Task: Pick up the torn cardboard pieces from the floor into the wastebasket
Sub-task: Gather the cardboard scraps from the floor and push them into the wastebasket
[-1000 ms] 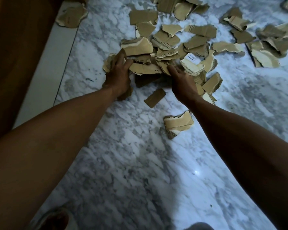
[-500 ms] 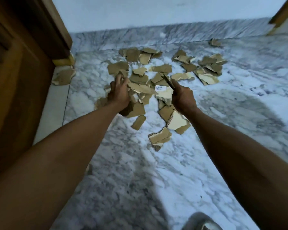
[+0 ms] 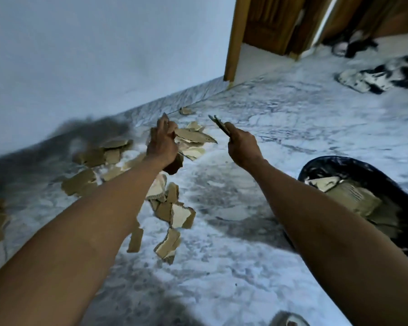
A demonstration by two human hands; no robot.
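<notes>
The left hand (image 3: pixel 161 147) is clenched on a loose fan of torn cardboard pieces (image 3: pixel 193 137), one brown scrap sagging below the wrist. The right hand (image 3: pixel 242 147) pinches a thin sliver (image 3: pixel 218 124) edge-on. More scraps (image 3: pixel 172 212) lie on the marble floor (image 3: pixel 257 267) toward 7 o'clock of the left hand. The wastebasket (image 3: pixel 386 168), part filled, sits at 4 o'clock of the right hand. The bundle looks unevenly held, so pieces could slip out short of the rim.

two bare forearms, no sleeves reaching into view, no watch, bands or rings to be made out. left hand (image 3: pixel 161 147) and right hand (image 3: pixel 242 147) ungloved. nails and finer marks lost to blur. elbows and upper arms cut off by the frame edges.
</notes>
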